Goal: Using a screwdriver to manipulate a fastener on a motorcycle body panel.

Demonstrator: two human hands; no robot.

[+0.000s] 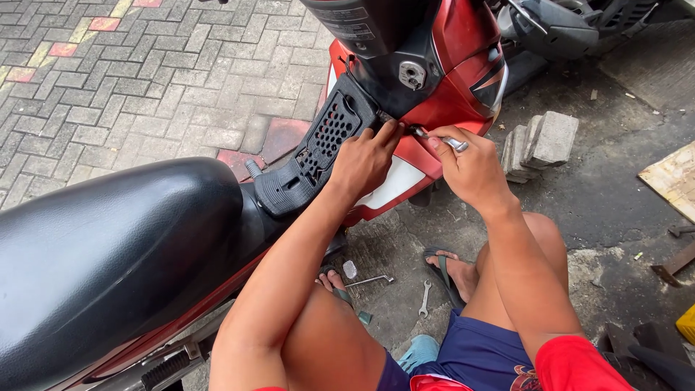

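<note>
Scooter [449,65] bodywork is filling the top of what I'm watching, with the black seat [108,253] taking up the lower left and the red side panel [427,156] sitting just under both hands. As I'm judging it, the main risk is the metal tool [441,137] slipping off the fastener: it is meeting the panel at a slant, so a push could make it skid and scratch the red paint or jab the left fingers beside it. A loosened screw could also drop to the dirty ground [601,195], among the small wrench [425,298] and the other tool [369,280] lying by the sandals.

The left hand [362,163] is reaching forward with its arm stretched long, fingers curled and pressing on the edge of the black vented cover [318,148], steadying it. The right hand [470,170] is coming in from the right with the wrist bent, closed firmly around the tool's shiny handle, its tip sitting at the seam between cover and panel.
</note>
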